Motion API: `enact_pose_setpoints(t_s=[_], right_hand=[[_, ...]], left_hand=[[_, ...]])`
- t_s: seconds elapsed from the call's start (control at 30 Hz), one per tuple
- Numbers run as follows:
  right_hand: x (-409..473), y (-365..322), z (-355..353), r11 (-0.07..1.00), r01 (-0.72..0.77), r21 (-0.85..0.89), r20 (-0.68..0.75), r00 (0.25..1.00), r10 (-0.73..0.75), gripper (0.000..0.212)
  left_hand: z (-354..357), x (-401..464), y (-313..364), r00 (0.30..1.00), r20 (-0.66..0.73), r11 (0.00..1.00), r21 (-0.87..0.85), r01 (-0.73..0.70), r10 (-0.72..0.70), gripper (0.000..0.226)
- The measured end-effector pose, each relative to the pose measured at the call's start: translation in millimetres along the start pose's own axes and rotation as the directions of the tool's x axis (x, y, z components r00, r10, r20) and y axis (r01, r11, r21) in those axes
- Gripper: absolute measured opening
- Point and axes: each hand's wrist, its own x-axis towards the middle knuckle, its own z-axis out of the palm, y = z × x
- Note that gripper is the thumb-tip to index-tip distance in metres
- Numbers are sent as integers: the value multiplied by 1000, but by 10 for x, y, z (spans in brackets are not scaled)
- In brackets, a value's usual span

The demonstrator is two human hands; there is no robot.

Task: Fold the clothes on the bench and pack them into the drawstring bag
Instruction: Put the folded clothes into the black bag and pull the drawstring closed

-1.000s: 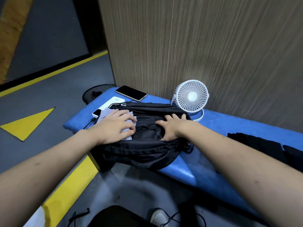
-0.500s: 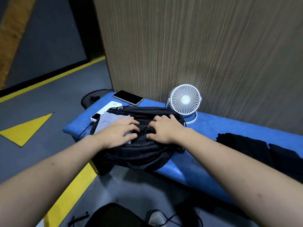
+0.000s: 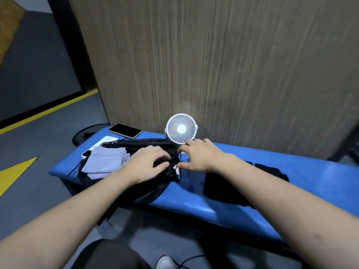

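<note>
A black drawstring bag (image 3: 143,146) lies on the left part of the blue bench (image 3: 301,171). A folded light lavender garment (image 3: 104,162) rests on the bag's left side. My left hand (image 3: 145,164) is closed on a bunch of the bag's black fabric near its mouth. My right hand (image 3: 200,154) hovers just right of the bag with fingers spread; thin cords show by its fingertips, and whether it pinches one is unclear. Dark clothes (image 3: 225,183) lie on the bench under my right forearm.
A small white fan (image 3: 181,129) stands at the back against the wood-grain wall (image 3: 213,65). A phone (image 3: 125,131) and a white device (image 3: 104,141) lie at the bench's far left. Grey floor with yellow markings (image 3: 13,171) spreads left. A shoe (image 3: 165,262) shows below.
My left hand slid right off the lavender garment and gripped the bag's fabric. My right hand moved right, off the bag toward the fan. The view shifted, showing more of the dark clothes.
</note>
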Motion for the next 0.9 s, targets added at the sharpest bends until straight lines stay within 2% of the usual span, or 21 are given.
enact_pose_setpoints(t_s=[0.13,0.27,0.33,0.43,0.57,0.7,0.8,0.9], right_hand=[[-307,329,-16,999,-52,14,9,999,52,62],[-601,692,5,987,-126,98,43,992,123,70],[-727,876,48,977,-159,142,81,986,149,73],[-851,1096,125,960,-202,195,148,973,175,77],[-858,1266,221,939,-259,226,220,953,209,85],[-713,1357,362,919,-322,229,370,902,224,95],[-560,1383,417,902,-331,276,458,871,179,80],[-420,1314,346,908,-313,278,529,839,127,68]], left_hand=[[93,167,469,999,-2,999,-25,-36,36,42],[268,332,872,999,16,989,-139,44,-42,37],[390,405,1070,992,55,966,-229,122,-113,39],[580,509,1315,948,176,875,-370,313,-265,59],[811,624,1503,867,297,765,-413,494,-400,85],[903,724,1513,815,400,728,-389,565,-419,85],[914,769,1453,814,413,726,-395,563,-408,84],[885,745,1412,810,436,690,-444,572,-392,60]])
